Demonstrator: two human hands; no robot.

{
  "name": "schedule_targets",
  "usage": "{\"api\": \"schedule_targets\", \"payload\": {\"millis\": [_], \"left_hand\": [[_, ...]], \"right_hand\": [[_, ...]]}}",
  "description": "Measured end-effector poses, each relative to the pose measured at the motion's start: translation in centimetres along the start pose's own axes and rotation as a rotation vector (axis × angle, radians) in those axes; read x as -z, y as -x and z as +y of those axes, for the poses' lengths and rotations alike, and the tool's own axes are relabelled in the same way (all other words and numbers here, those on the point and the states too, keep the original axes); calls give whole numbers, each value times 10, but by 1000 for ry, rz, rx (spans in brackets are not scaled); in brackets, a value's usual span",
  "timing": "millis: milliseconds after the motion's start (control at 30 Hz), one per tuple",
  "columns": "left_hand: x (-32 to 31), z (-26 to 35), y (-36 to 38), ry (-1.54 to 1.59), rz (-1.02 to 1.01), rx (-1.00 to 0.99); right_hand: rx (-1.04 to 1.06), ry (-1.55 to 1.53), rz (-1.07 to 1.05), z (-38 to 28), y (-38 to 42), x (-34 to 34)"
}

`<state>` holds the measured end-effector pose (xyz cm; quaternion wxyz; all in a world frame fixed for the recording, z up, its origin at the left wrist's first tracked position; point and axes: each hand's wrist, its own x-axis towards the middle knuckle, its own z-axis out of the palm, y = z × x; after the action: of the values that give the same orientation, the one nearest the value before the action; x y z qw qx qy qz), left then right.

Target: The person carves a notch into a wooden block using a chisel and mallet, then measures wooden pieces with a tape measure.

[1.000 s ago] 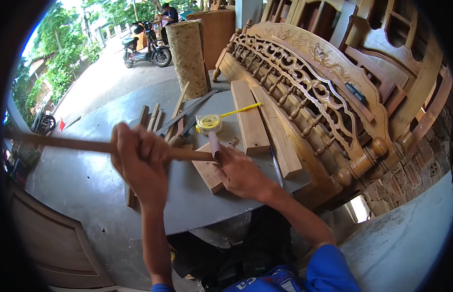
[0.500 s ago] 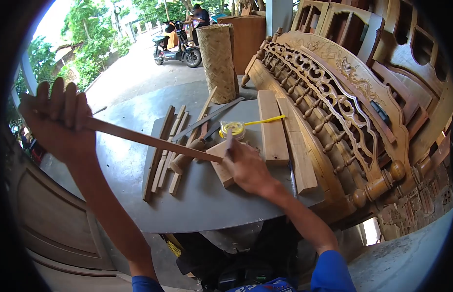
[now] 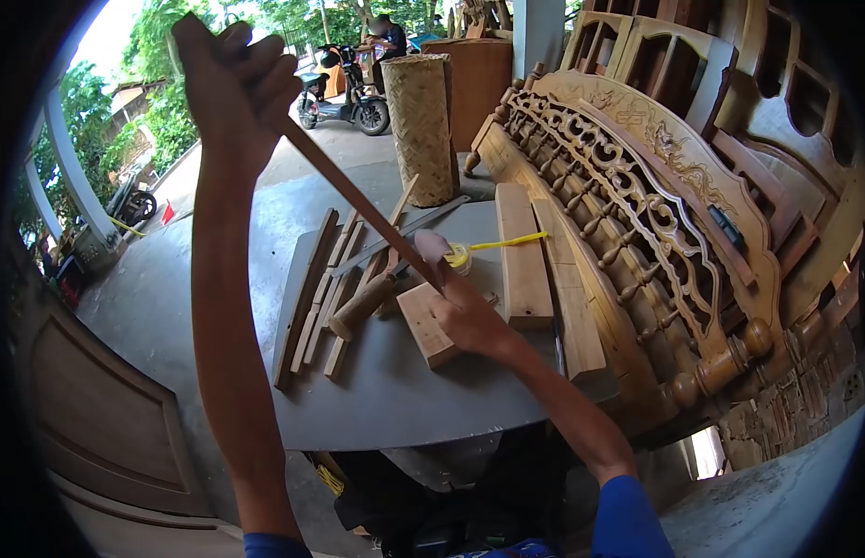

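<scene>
A long thin wooden strip (image 3: pixel 352 193) slants down from upper left to the middle of the view. My left hand (image 3: pixel 239 88) is raised at the upper left, fingers wrapped round the strip's upper end. Lower down, my right hand (image 3: pixel 460 302) grips the other end, above a short wooden block (image 3: pixel 423 325). Behind my right hand, a yellow tape measure (image 3: pixel 459 256) is partly hidden, its yellow tape stretching right. Several narrow wood strips (image 3: pixel 305 298), a handsaw (image 3: pixel 363 302) with a wooden handle and a thick plank (image 3: pixel 523 260) lie around on the grey table (image 3: pixel 405 409).
Carved wooden furniture panels (image 3: pixel 628 177) lean along the right side. A woven bamboo roll (image 3: pixel 420 130) stands at the table's far edge. Beyond are an electric scooter (image 3: pixel 353 102) and another person (image 3: pixel 388 42). A panelled wooden piece (image 3: pixel 107 418) lies at lower left.
My left hand has moved up and right, so the strip now slopes more steeply. My right hand stays near the block, slightly turned. The view has shifted a little.
</scene>
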<state>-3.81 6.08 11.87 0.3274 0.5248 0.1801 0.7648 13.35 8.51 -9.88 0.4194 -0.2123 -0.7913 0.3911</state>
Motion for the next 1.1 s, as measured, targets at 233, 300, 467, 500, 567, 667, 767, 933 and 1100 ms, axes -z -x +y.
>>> {"api": "schedule_targets", "payload": {"millis": [233,300,467,500,567,667,767,933,1100], "left_hand": [[-19,-14,-5,-214,224,-195],[-12,-16,-11,-160,106,-126],[-25,-26,-20,-321,247,-160],[-28,-26,-19,-326,261,-171],[-37,-27,-12,-473,293,-180],[-51,-31,-7,-470,240,-212],[-52,-39,-14,-373,131,-228],[-61,-21,-3,-190,74,192],[-83,-2,22,-419,-43,241]], "right_hand": [[-247,-139,58,-8,2,2],[-248,-158,53,-12,-5,8],[-305,-234,60,-28,-2,8],[-348,-246,42,-19,1,7],[-426,-269,-20,-8,2,15],[-499,-207,-41,-32,-10,29],[-301,-174,50,-43,-13,25],[-421,-106,-85,-5,-4,25],[-426,-173,-131,-5,-3,25]]}}
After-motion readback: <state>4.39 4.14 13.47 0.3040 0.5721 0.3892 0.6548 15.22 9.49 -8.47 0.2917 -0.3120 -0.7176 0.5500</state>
